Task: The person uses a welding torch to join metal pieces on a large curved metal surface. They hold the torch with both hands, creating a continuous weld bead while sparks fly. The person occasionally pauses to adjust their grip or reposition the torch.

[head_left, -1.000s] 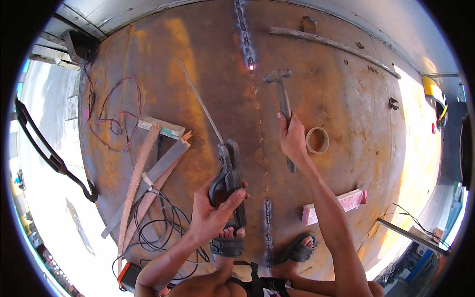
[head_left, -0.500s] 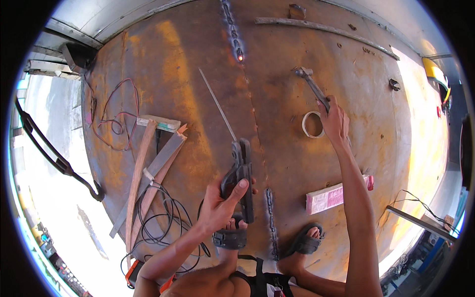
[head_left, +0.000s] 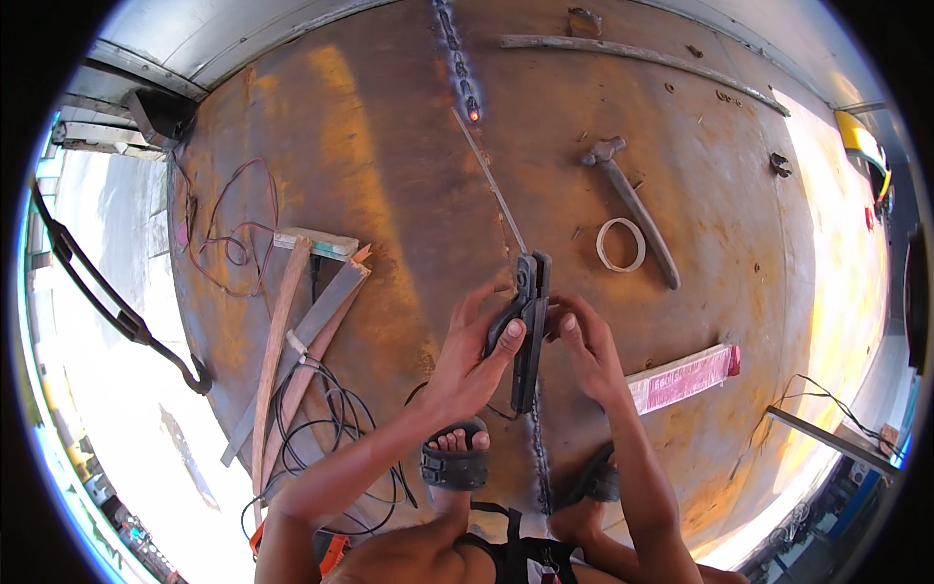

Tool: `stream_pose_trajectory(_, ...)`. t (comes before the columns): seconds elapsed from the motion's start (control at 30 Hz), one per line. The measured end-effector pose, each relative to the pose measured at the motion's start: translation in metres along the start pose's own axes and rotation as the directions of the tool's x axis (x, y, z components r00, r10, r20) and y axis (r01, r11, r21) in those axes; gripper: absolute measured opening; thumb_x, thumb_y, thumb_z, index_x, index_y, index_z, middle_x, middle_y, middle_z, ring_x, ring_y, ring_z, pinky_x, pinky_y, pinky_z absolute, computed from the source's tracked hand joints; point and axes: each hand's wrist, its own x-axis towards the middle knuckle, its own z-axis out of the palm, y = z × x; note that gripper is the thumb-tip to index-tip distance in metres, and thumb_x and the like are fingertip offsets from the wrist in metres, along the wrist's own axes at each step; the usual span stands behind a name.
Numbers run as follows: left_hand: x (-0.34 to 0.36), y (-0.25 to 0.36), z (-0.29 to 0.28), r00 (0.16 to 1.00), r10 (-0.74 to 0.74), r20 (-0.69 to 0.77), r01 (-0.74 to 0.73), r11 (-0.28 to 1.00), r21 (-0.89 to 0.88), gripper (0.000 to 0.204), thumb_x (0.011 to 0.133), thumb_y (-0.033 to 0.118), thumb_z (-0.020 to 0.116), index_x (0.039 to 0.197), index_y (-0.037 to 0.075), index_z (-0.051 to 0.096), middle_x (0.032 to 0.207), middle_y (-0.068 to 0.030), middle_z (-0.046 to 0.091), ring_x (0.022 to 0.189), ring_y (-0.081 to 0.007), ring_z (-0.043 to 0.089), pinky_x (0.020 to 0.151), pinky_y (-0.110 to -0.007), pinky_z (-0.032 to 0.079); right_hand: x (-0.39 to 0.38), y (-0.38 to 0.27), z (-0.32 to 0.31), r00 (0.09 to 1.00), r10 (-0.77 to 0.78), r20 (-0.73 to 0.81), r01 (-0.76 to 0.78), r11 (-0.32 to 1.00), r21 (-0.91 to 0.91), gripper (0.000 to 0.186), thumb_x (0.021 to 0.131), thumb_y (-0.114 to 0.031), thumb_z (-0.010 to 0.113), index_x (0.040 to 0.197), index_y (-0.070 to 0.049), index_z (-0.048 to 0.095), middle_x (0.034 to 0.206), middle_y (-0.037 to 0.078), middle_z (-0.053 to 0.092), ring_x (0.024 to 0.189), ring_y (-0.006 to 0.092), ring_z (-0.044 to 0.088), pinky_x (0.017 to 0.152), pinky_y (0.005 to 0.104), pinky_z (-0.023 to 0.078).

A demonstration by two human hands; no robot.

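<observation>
Your left hand grips a black clamp holding a thin rod. Your right hand is half open, fingers bent, just beside the clamp.

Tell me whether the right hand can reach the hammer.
Probably yes: the right hand, beside the black electrode holder, seems to grip nothing, and the hammer lies uncovered on the metal floor. The pale ring lies close by but doesn't cover it.

Grey bar near the far edge of the metal floor, looped red wire by its left edge, wooden strips toward its near-left corner, pale ring toward its right edge
</observation>
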Motion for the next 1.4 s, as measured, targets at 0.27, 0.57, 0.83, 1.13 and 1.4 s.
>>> stream_pose_trajectory(0.27, 0.038, -0.004, 0.01, 0.983, 0.17, 0.074, -0.171, 0.985, 0.004, 0.058, 0.119, 0.05, 0.048, 0.148, 0.003, 0.067, 0.163, -0.0266, 0.047, 0.156, -0.0515, 0.036, 0.128, -0.06, 0.032, -0.009, 0.006, 0.056, 0.965, 0.014, -0.264, 0.047, 0.973, 0.225, 0.058, 0.12, -0.041, 0.055, 0.161, -0.001, 0.042, 0.1, 0.004, 0.07, 0.072, 0.013, 0.063, 0.066, 0.0301, 0.052)
stream_pose_trajectory(0.57, 0.062, -0.038, 0.003, 0.991, -0.113, -0.072, 0.134, 0.835, 0.534, 0.096, 0.089, 0.055, 0.087, 0.167, 0.014, 0.05, 0.173, -0.0271, 0.041, 0.164, -0.0596, 0.024, 0.126, -0.083, 0.019, 0.009, -0.034, 0.035, 0.94, -0.252, -0.232, 0.145, 0.905, -0.399, 0.107, 0.097, -0.028, 0.089, 0.176, 0.0, 0.022, 0.125, 0.017, 0.077, 0.101, 0.0266, 0.077, 0.091, 0.0386, 0.06)
stream_pose_trajectory(0.83, 0.059, -0.06, -0.005, 0.99, -0.135, -0.042, 0.14, 0.899, 0.416, 0.092, 0.087, 0.047, 0.09, 0.166, 0.014, 0.053, 0.176, -0.0286, 0.037, 0.167, -0.0591, 0.018, 0.127, -0.083, 0.018, 0.011, -0.024, 0.043, 0.948, -0.245, -0.205, 0.131, 0.883, -0.45, 0.109, 0.093, -0.02, 0.09, 0.177, -0.001, 0.023, 0.131, 0.021, 0.077, 0.119, 0.0366, 0.078, 0.1, 0.0452, 0.062)
stream_pose_trajectory(1.13, 0.059, -0.053, -0.006, 0.979, -0.19, -0.07, 0.202, 0.884, 0.421, 0.08, 0.094, 0.044, 0.086, 0.164, 0.02, 0.056, 0.175, -0.0242, 0.043, 0.168, -0.0534, 0.022, 0.132, -0.071, 0.023, 0.021, -0.024, 0.046, 0.958, -0.208, -0.197, 0.101, 0.89, -0.445, 0.108, 0.097, -0.022, 0.087, 0.176, 0.0, 0.018, 0.128, 0.022, 0.078, 0.117, 0.04, 0.079, 0.099, 0.0467, 0.062)
stream_pose_trajectory(1.4, 0.059, -0.061, -0.007, 0.985, -0.144, -0.093, 0.168, 0.923, 0.347, 0.079, 0.092, 0.046, 0.087, 0.158, 0.012, 0.062, 0.172, -0.0267, 0.046, 0.167, -0.0557, 0.023, 0.128, -0.08, 0.022, 0.026, -0.012, 0.047, 0.92, -0.337, -0.199, 0.194, 0.835, -0.514, 0.105, 0.097, -0.023, 0.086, 0.176, -0.001, 0.021, 0.115, 0.016, 0.08, 0.072, 0.0186, 0.067, 0.071, 0.0338, 0.056)
